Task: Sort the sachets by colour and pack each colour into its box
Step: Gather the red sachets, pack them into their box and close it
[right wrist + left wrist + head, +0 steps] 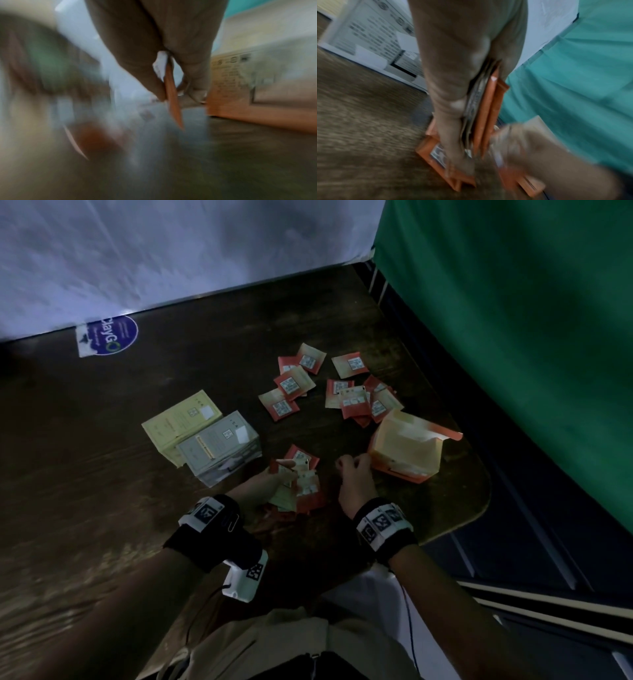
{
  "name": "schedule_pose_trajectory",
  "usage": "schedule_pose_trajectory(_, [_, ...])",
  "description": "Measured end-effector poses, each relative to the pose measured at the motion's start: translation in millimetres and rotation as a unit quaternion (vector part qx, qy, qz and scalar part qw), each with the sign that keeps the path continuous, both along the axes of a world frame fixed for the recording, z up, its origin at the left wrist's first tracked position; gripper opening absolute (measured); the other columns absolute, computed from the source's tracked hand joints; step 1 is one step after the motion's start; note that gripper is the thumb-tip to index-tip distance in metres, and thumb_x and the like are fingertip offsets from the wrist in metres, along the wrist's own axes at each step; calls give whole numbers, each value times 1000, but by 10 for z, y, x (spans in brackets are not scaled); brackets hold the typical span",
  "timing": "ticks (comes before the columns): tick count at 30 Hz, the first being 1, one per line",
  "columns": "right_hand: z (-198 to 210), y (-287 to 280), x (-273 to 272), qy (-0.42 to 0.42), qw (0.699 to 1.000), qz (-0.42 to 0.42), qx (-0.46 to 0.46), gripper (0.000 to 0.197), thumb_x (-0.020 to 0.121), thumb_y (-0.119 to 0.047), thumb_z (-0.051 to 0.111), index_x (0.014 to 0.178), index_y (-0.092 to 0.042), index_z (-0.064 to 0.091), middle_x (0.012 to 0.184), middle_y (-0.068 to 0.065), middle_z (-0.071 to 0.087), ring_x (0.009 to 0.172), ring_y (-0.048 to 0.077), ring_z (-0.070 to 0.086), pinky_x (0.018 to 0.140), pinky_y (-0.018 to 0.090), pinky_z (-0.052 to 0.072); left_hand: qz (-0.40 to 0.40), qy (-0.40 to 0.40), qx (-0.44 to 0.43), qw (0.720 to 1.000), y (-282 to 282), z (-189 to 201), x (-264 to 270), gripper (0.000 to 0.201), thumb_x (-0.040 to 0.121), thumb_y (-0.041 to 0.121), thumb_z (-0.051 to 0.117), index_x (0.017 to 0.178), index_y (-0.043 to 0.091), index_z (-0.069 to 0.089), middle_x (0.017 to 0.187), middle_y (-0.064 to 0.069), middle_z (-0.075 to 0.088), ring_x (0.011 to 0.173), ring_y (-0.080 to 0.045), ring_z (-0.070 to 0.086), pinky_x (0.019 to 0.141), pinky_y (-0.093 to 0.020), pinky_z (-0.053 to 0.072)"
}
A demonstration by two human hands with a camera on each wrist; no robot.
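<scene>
My left hand [270,481] grips a stack of orange sachets [305,484] upright near the table's front; the left wrist view shows the sachet stack [486,108] pressed between thumb and fingers. To its right, my right hand [352,470] pinches one orange sachet [173,94] by its edge, close to the open orange box [407,450]. Several more orange sachets [291,388] lie scattered behind, in two loose groups. A yellow box [178,419] and a grey box [219,446] lie shut at the left.
The dark wooden table [102,440] has its rounded corner at the right front. A green cloth [513,337] hangs on the right and a white cloth [137,251] at the back. A blue round sticker [109,335] lies on the table at far left.
</scene>
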State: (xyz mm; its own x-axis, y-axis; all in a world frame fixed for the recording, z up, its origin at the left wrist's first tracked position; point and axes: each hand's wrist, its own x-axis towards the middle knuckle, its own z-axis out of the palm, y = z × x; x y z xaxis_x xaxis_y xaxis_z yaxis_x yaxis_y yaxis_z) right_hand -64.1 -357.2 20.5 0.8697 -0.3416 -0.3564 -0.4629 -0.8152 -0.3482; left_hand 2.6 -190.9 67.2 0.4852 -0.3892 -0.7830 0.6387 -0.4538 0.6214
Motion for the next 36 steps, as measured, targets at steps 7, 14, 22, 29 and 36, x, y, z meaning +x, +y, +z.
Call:
schedule_pose_trajectory(7, [360,235,-53,-233,964,38,120,22,77,-4,71,99,-7,68,102,7,62,93,17,60,81,16,44,33,61,-91,993,-199,126,-52,51,91,58,40,91,13,64,67,-8,68,58,-18,64,48,-24,51])
schedule_pose_trajectory(14, [381,91,14,-103,908,89,396,33,77,-17,77,109,-14,70,119,2,67,108,5,62,96,25,49,127,94,-121,980,106,37,34,17,94,9,43,93,5,60,68,-13,70,53,-21,68,44,-26,54])
schedule_pose_trajectory(22, [73,120,440,81,971,167,151,106,67,-39,82,150,-25,18,159,-1,8,147,20,7,116,44,19,127,51,-23,990,462,-127,14,14,90,19,57,95,10,68,78,-11,70,67,-25,62,64,-31,50])
schedule_pose_trajectory(29, [-51,348,574,140,958,249,6,118,57,-40,87,148,-32,14,153,4,15,140,32,14,106,60,30,64,-31,4,997,425,-80,-26,16,87,-6,54,82,7,62,74,-9,69,71,-26,64,80,-42,52])
schedule_pose_trajectory(36, [-37,247,477,148,976,154,34,78,59,-36,87,123,-24,46,134,11,24,124,37,34,101,50,40,-1,-75,-22,997,379,-7,-36,26,79,10,71,99,0,59,93,-18,64,88,-33,61,91,-49,48])
